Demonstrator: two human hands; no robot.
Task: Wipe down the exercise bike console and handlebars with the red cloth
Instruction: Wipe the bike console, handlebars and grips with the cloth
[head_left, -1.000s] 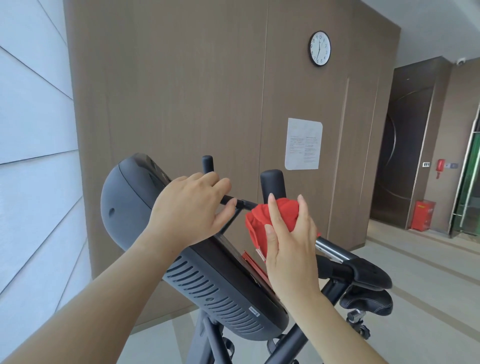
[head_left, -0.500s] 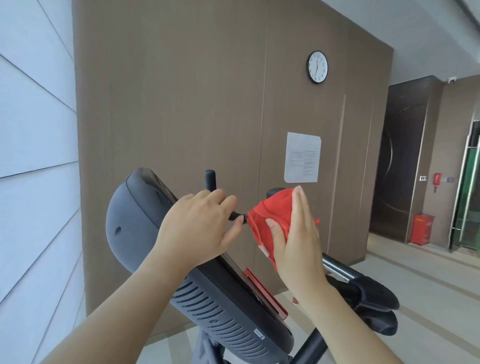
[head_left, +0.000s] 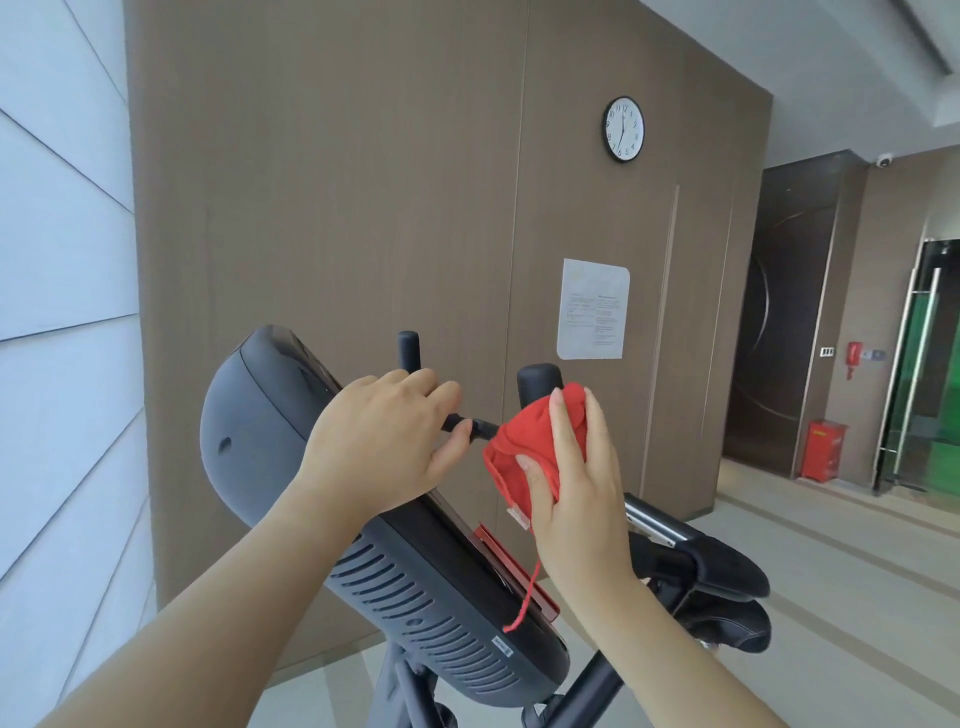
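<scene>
Red cloth (head_left: 524, 447) is sitting bunched in the right hand (head_left: 576, 499), with the grip pinching it between thumb and long fingers. The wad is pressing against the black handlebar (head_left: 537, 384) just beside the console (head_left: 395, 571), likely for rubbing along the bar. Left hand (head_left: 384, 441) is gripping the console's top edge with its fingers curling over, probably steadying the bike.
</scene>
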